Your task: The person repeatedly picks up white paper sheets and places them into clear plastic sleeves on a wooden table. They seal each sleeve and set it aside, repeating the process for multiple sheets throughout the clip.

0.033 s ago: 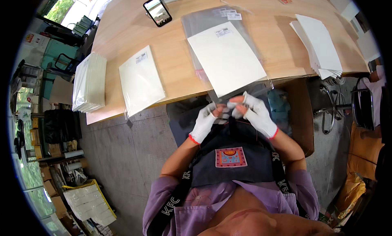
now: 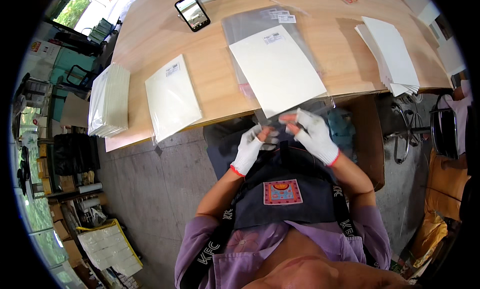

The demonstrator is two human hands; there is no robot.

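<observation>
- The person wears a dark apron [image 2: 247,209] with a colourful square patch [image 2: 283,192].
- The left hand [image 2: 251,148], gloved in white, has its fingers curled and blurred — whether they pinch anything, one cannot tell.
- The right hand [image 2: 312,136], gloved alike, holds thumb and forefinger slightly apart, just beside the white board's near corner.
- That white board [image 2: 277,71] lies slantwise on the worktop [image 2: 145,44], its near corner over the edge — clear sleeves [image 2: 240,26] lie partly beneath it.
- To its left lie a bagged board [image 2: 172,101] and a stack of bagged boards [image 2: 107,101]; to its right, loose white boards [image 2: 390,56].
- Farther back stands a phone [image 2: 192,13].
</observation>
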